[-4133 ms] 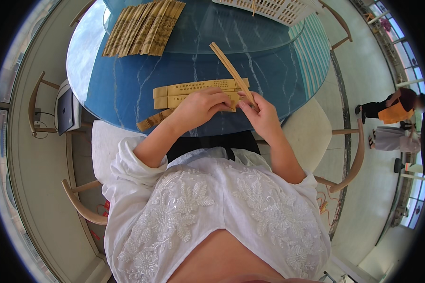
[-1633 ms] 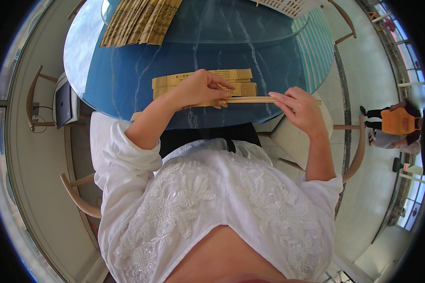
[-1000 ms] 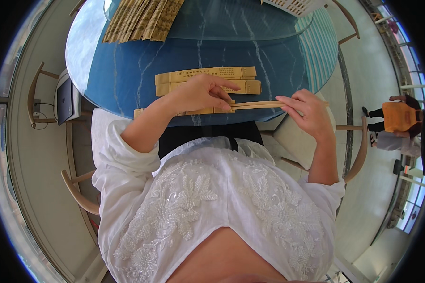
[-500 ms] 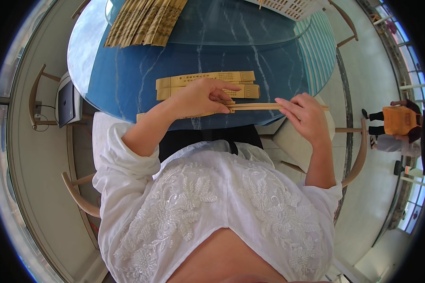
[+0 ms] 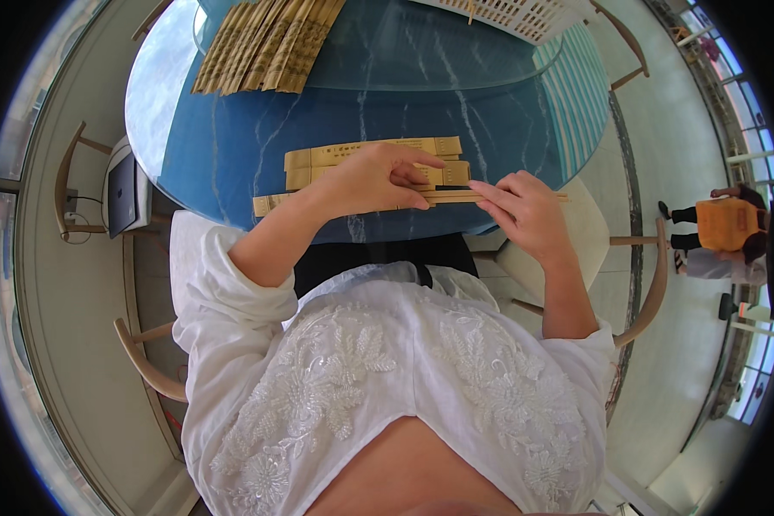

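Observation:
My right hand [image 5: 526, 212] pinches a pair of pale wooden chopsticks [image 5: 456, 197] near their right part. Their left ends go into the mouth of a tan paper chopstick sleeve [image 5: 269, 204] lying along the near table edge. At that mouth my left hand [image 5: 374, 182] grips the sleeve with thumb and curled fingers, its index finger stretched out above. The left wrist covers the sleeve's middle. Just beyond lie two flat paper sleeves, an upper one [image 5: 434, 145] and a lower one [image 5: 452, 173], partly under my left hand.
On the far left of the blue marbled table [image 5: 224, 163] lies a row of several patterned paper sleeves [image 5: 271, 47]. A white slotted basket [image 5: 529, 17] stands at the far right. Wooden chairs surround the table; one holds a laptop [image 5: 122, 193]. A person with an orange bag [image 5: 727, 224] is at right.
My right hand has moved left with the chopsticks, and they sit deeper in the sleeve. My left hand stays at the sleeve's mouth.

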`<state>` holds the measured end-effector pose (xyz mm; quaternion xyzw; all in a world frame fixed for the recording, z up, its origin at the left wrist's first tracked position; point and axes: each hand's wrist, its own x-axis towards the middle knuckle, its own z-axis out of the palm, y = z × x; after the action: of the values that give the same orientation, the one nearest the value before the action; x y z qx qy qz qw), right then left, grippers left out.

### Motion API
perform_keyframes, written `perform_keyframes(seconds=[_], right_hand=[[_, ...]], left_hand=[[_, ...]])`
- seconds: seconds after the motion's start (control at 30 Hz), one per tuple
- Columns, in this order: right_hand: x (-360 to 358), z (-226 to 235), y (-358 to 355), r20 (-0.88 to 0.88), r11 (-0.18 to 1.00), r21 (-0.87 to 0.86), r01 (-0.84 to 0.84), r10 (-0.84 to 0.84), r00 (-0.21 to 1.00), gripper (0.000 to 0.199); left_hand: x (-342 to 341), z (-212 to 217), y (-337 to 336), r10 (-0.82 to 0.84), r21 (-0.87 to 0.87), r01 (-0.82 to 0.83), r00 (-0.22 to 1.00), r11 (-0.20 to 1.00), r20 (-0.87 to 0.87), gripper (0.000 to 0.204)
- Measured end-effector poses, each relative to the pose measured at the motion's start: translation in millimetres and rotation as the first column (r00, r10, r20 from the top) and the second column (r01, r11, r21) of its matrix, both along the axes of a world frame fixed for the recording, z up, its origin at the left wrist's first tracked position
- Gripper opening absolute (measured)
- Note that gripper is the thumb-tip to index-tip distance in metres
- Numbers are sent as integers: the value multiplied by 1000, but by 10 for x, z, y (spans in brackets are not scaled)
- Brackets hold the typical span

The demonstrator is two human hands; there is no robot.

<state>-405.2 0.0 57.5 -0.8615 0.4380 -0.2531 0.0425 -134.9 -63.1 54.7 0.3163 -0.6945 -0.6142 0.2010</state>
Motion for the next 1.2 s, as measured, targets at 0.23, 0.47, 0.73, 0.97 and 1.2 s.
perform_keyframes(seconds=[0.23,0.47,0.73,0.97,1.2], right_hand=[[48,-57,-32,79,988,-74,138,-132,988,29],[277,-229,73,206,985,-28,171,-161,965,33],[611,-372,155,254,989,33,142,-146,956,45],[656,-433,181,274,982,180,53,-101,956,51],[283,-460,373,553,470,816,-337,-462,694,38]], left_hand=[[310,344,152,348,-578,-288,937,764,-7,43],[282,-483,544,567,273,-505,786,819,-246,27],[154,-633,586,539,230,-488,754,842,-376,20],[167,-676,614,567,193,-538,725,821,-390,19],[530,-647,483,546,153,-564,637,811,-544,21]])
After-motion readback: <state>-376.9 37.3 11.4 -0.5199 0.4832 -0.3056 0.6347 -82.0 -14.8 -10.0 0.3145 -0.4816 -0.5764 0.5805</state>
